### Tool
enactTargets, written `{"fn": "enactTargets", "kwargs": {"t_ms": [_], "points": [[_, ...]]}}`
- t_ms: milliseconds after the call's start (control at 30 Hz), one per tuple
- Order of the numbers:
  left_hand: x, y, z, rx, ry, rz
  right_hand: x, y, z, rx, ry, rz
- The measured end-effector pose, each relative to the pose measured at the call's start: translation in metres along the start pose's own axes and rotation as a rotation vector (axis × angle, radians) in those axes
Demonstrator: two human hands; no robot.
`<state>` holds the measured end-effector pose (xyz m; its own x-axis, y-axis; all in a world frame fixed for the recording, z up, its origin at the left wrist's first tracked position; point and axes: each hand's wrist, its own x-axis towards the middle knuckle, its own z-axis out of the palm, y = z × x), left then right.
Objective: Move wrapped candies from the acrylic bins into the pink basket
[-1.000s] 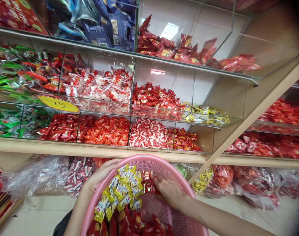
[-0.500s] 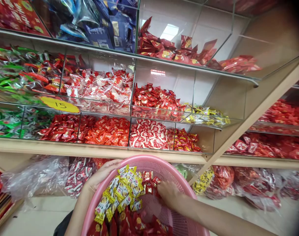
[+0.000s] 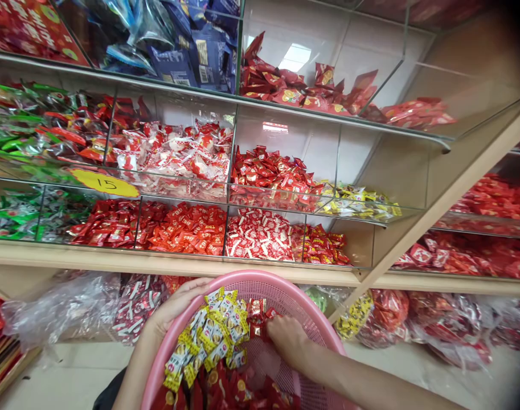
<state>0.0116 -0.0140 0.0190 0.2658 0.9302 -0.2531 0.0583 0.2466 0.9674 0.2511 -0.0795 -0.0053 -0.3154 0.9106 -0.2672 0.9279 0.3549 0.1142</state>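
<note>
A pink plastic basket (image 3: 336,336) with a perforated wall holds wrapped candies in separate heaps. My left hand (image 3: 174,304) grips its upper left rim from outside. Inside, my right hand (image 3: 287,341) is closed at the small red wrapped candies (image 3: 256,316) near the far wall; a bit of red wrapper shows at its fingertips, and the rest of its grasp is hidden. Yellow-and-white wrapped candies (image 3: 217,333) fill the left side. Larger dark red packets with orange-slice prints (image 3: 238,390) lie at the near side, partly cut off by the frame.
Clear-fronted shelves (image 3: 191,265) with compartments of wrapped candies rise ahead, just beyond the basket. A yellow price tag (image 3: 105,183) reads 15. Plastic bags of candies (image 3: 388,316) lie under the lowest shelf, and a slanting wooden upright (image 3: 413,233) stands to the right.
My right hand has shifted slightly left inside the basket, against the small red candies. My left hand and the basket stay nearly in place.
</note>
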Motion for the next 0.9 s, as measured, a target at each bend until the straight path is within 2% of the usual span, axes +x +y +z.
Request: {"fn": "enactTargets", "kwargs": {"t_ms": [67, 167, 267, 367, 500, 567, 633, 700, 767, 833, 900], "points": [[0.000, 0.000, 0.000, -0.001, 0.007, 0.003, -0.001, 0.000, 0.000, -0.030, -0.017, 0.020], [0.002, -0.002, -0.001, -0.032, -0.057, 0.035, -0.003, -0.001, -0.005, -0.049, -0.049, 0.057], [0.006, -0.008, -0.003, -0.094, -0.094, 0.042, -0.008, 0.001, -0.026, -0.017, -0.053, 0.092], [0.011, -0.015, -0.005, -0.125, -0.066, 0.004, -0.015, 0.010, -0.074, 0.084, 0.028, 0.043], [0.014, -0.019, -0.009, -0.111, -0.018, -0.014, -0.028, 0.030, -0.167, 0.363, 0.175, -0.122], [0.014, -0.017, -0.009, -0.113, -0.043, -0.004, -0.032, 0.045, -0.212, 0.477, 0.328, -0.227], [0.012, -0.013, -0.008, -0.110, -0.047, 0.000, -0.032, 0.064, -0.247, 0.482, 0.514, -0.146], [0.010, -0.011, -0.007, -0.097, 0.016, -0.017, -0.027, 0.087, -0.269, 0.386, 0.680, -0.026], [0.008, -0.010, -0.006, -0.092, 0.064, -0.032, -0.019, 0.107, -0.280, 0.293, 0.749, 0.047], [0.008, -0.010, -0.006, -0.090, 0.052, -0.036, -0.010, 0.122, -0.283, 0.281, 0.700, 0.027], [0.007, -0.010, -0.006, -0.080, 0.029, -0.025, -0.001, 0.127, -0.282, 0.324, 0.613, -0.064]]}}
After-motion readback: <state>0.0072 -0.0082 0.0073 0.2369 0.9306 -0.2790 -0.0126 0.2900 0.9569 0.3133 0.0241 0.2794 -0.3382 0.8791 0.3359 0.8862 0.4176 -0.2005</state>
